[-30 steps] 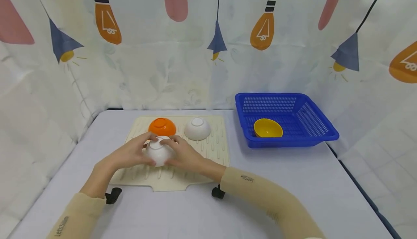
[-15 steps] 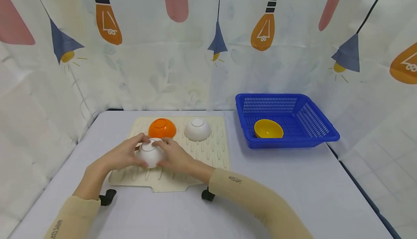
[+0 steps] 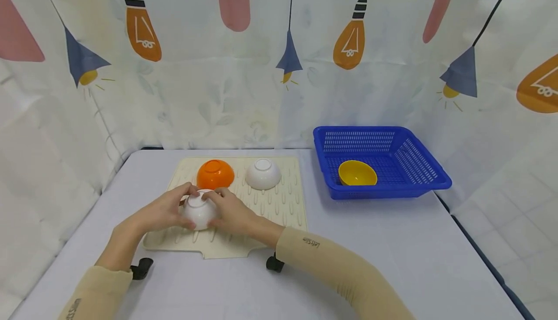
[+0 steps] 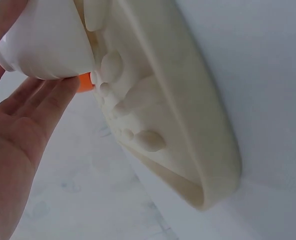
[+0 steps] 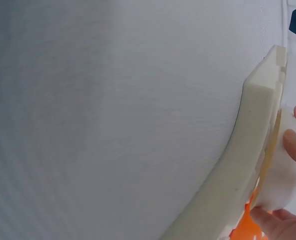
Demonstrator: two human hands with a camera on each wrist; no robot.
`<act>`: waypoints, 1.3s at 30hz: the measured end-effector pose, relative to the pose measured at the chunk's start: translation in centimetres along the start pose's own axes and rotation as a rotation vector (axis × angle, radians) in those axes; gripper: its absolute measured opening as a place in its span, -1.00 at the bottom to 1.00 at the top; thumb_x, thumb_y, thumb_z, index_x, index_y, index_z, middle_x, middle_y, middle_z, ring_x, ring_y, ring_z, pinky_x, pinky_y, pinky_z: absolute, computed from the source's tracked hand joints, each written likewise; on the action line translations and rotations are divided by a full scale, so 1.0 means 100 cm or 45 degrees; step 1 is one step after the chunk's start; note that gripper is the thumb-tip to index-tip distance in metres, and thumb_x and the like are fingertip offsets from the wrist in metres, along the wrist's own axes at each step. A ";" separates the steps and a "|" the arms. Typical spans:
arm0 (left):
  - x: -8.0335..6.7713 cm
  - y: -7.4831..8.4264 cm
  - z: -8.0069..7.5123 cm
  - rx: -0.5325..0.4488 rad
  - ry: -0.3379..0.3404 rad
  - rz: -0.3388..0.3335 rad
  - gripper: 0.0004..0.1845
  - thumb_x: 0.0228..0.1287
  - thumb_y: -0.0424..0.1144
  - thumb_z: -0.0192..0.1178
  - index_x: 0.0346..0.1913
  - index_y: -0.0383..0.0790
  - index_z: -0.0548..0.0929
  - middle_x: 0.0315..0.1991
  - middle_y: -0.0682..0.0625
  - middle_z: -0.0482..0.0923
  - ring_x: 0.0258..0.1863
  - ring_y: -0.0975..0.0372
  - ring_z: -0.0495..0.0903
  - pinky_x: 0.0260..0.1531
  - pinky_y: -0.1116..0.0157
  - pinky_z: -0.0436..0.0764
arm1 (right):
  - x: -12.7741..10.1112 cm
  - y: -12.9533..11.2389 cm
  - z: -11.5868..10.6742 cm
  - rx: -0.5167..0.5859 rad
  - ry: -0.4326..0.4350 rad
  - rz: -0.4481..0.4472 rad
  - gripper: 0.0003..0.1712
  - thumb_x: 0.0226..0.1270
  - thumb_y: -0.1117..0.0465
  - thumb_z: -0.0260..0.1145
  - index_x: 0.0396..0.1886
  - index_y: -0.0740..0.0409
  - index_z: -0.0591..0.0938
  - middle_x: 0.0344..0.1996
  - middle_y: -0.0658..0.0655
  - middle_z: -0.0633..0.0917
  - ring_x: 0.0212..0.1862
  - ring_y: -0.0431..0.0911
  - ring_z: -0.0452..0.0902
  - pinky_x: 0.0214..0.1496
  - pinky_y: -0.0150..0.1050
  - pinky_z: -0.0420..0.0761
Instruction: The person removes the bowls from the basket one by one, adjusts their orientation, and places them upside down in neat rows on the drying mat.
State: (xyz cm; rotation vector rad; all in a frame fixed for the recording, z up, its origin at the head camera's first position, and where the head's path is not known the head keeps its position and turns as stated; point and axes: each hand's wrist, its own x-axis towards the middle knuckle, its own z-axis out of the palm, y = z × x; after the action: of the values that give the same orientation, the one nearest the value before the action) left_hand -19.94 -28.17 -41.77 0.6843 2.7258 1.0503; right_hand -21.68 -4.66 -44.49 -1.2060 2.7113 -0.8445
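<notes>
Both hands grip one upside-down white bowl point(image 3: 200, 212) at the front left of a cream draining mat point(image 3: 279, 208). My left hand point(image 3: 170, 208) curls round its left side, thumb at the front. From the right, my right hand point(image 3: 233, 212) holds the opposite side, its fingers near the foot ring. In the left wrist view the white bowl point(image 4: 50, 42) has its rim down at the ridged mat point(image 4: 208, 155). Just behind it, an orange bowl point(image 3: 215, 174) lies inverted, partly covered by the hands. Another white bowl point(image 3: 263, 174) is inverted at the mat's back right.
A blue plastic basket point(image 3: 392, 193) stands at the back right of the white-covered table point(image 3: 348, 242). Inside it sits a yellow bowl point(image 3: 357, 173), mouth upward. Patterned curtain point(image 3: 183, 92) encloses the back and sides.
Both hands and the held white bowl have shifted left and a little toward the person, away from the orange bowl. The other bowls and the basket stay in place.
</notes>
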 end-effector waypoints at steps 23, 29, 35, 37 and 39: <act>-0.003 0.005 0.001 -0.040 -0.043 -0.037 -0.36 0.05 -0.13 0.62 0.11 -0.19 0.47 0.24 -0.21 0.46 0.27 -0.30 0.42 0.21 -0.30 0.44 | -0.003 0.004 -0.014 -0.030 -0.085 0.023 -0.41 0.38 0.21 0.47 0.36 -0.13 0.53 0.28 0.08 0.49 0.22 -0.14 0.46 0.26 -0.35 0.48; -0.003 0.002 0.001 -0.079 -0.029 -0.013 -0.55 0.30 -0.07 0.45 0.08 -0.16 0.50 0.20 -0.13 0.48 0.26 -0.14 0.44 0.21 -0.23 0.48 | -0.008 0.011 -0.020 -0.033 -0.090 -0.015 -0.40 0.41 0.20 0.43 0.40 -0.12 0.51 0.32 0.04 0.49 0.28 -0.15 0.43 0.32 -0.34 0.44; -0.001 0.004 0.002 -0.096 0.004 -0.024 -0.65 0.42 -0.06 0.34 0.07 -0.16 0.52 0.17 -0.12 0.50 0.25 -0.13 0.46 0.20 -0.20 0.51 | -0.014 0.017 -0.029 0.042 -0.048 0.017 -0.40 0.39 0.19 0.45 0.39 -0.08 0.51 0.33 0.03 0.49 0.32 -0.15 0.42 0.37 -0.31 0.42; -0.001 0.004 0.002 -0.100 0.011 -0.026 -0.63 0.46 -0.07 0.30 0.11 -0.20 0.50 0.18 -0.15 0.50 0.27 -0.18 0.46 0.20 -0.21 0.51 | -0.015 0.020 -0.031 0.054 -0.034 0.028 -0.39 0.38 0.18 0.46 0.39 -0.06 0.51 0.32 0.03 0.50 0.32 -0.15 0.43 0.37 -0.30 0.42; -0.001 0.004 0.001 -0.097 0.026 -0.038 -0.60 0.49 -0.07 0.27 0.17 -0.24 0.46 0.21 -0.18 0.48 0.29 -0.22 0.44 0.21 -0.22 0.50 | -0.017 0.024 -0.034 0.071 -0.023 0.030 -0.39 0.38 0.19 0.47 0.38 -0.03 0.51 0.30 0.06 0.52 0.29 -0.13 0.46 0.33 -0.31 0.46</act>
State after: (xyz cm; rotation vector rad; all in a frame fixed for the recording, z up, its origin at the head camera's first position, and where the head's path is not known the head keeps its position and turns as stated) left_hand -19.68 -27.88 -41.60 0.6228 2.6884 1.1539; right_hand -23.00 -0.61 -43.03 -1.1624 2.6637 -0.8954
